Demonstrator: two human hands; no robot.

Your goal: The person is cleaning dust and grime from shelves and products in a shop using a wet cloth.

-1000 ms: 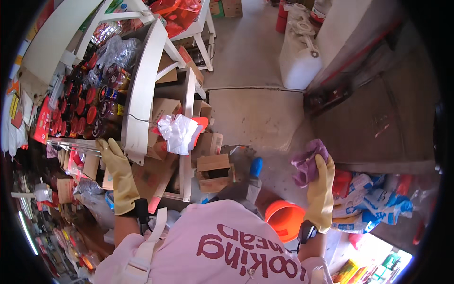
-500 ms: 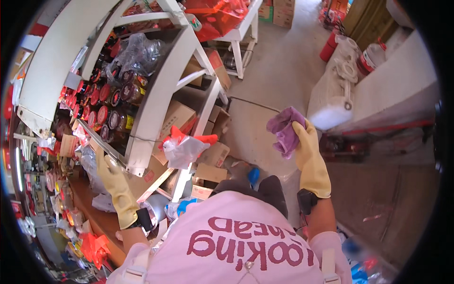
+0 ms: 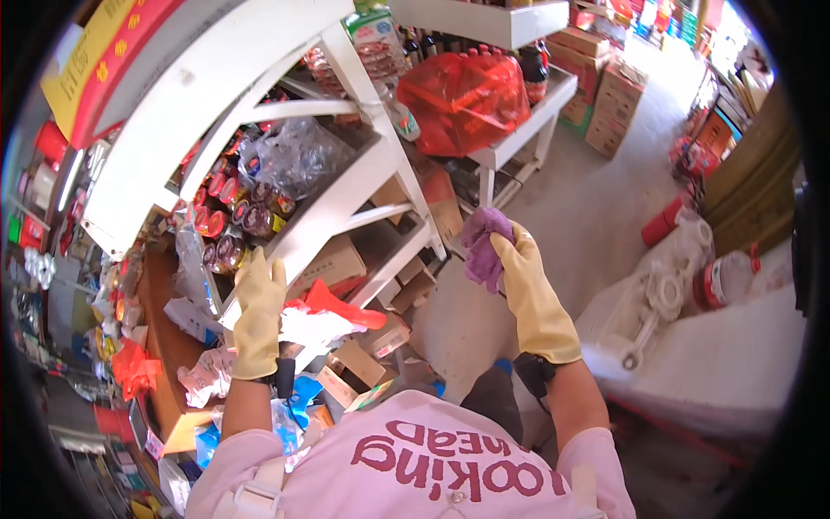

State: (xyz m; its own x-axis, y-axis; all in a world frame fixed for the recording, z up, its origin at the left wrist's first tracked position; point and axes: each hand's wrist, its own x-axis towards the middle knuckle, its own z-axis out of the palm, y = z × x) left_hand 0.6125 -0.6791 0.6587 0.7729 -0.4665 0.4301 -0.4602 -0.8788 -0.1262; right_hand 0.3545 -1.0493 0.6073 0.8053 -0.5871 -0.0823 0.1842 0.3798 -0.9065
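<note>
Both of my hands wear pale yellow rubber gloves. My right hand pinches a crumpled purple cloth between thumb and fingers, held up over the floor. My left hand is empty, fingers stretched upward and slightly apart, at the corner of a white shelf frame. Whether it touches the frame, I cannot tell. Just beyond it, jars with red and dark lids crowd the shelf, partly covered by a clear plastic bag.
Red and white plastic bags hang beside my left hand. Cardboard boxes lie below the shelf. Ahead, a red bag sits on a white stand. A large white jug stands at right, near a red cylinder.
The view has swung, showing more of the shelf and the aisle ahead. My left hand has come up from the shelf's lower edge with its fingers raised. The cloth stays in my right hand.
</note>
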